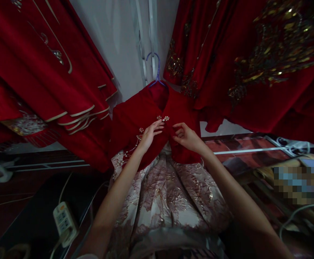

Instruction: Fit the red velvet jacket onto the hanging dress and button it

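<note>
Short red cloth jacket [130, 111] hangs on thin blue-purple hanger [158, 70], probably to spread its shoulders and present its front. Jacket directly beyond both hands: left hand [149, 136] flat below gold floral ornaments [166, 118], fingers extended; right hand [187, 137] curled at jacket's opposite front edge, pinch unclear.

No readable text or labels

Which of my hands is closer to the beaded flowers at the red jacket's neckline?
Left. Your left hand is just below the beaded flowers; your right hand is farther off, lower and to their right.
</note>
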Motion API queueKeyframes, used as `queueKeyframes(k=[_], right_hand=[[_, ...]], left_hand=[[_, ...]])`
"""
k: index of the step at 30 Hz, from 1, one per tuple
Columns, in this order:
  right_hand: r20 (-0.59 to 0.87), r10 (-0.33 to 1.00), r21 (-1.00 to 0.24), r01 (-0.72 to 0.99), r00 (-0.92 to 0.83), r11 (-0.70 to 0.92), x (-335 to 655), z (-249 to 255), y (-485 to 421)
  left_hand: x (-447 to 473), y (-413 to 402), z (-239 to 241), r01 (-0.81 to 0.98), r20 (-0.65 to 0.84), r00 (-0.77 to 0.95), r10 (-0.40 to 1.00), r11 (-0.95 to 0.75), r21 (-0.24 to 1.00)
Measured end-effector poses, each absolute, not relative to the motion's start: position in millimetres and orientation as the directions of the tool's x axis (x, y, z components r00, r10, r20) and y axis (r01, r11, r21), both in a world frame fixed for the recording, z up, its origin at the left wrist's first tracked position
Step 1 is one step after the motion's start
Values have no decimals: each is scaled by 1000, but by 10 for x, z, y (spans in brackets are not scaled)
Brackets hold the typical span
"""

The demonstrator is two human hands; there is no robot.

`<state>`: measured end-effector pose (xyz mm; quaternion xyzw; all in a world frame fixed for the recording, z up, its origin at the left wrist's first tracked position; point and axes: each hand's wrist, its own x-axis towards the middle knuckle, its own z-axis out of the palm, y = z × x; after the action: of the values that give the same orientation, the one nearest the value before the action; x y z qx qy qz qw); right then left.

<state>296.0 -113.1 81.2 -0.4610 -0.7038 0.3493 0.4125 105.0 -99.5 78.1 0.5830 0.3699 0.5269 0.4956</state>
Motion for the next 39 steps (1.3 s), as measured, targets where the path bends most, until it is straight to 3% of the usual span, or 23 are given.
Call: queueKeyframes(k=[6, 12, 15, 17, 19, 27, 39], right_hand=[[288, 868, -900, 194, -405, 389, 3051, 1170, -1347], [217, 694, -894, 145, -687, 424, 3010, 1224, -1420], [184, 675, -922, 112, -715, 370, 2924, 1130, -1374], [183, 698, -946, 70, -692, 317, 2804, 1040, -1327], [213, 745, -947, 56, -632, 317, 2645, 930, -1263], [478, 822, -827, 158, -309, 540, 2098, 581, -941], [617, 759, -717, 250, -206, 651, 1909, 524, -922]], left_hand=[[1121, -920, 684, 2, 194, 54, 980, -194, 981], [991, -1135, 664, -73, 273, 48, 961, -269, 960], [798, -1278, 641, -46, 372, -146, 916, -382, 923], [674, -1321, 587, 23, 435, -329, 838, -453, 891], [584, -1315, 511, 71, 443, -406, 799, -456, 887], [536, -1173, 318, 4, 353, -336, 873, -374, 928], [582, -1215, 364, 44, 352, -296, 888, -356, 934]])
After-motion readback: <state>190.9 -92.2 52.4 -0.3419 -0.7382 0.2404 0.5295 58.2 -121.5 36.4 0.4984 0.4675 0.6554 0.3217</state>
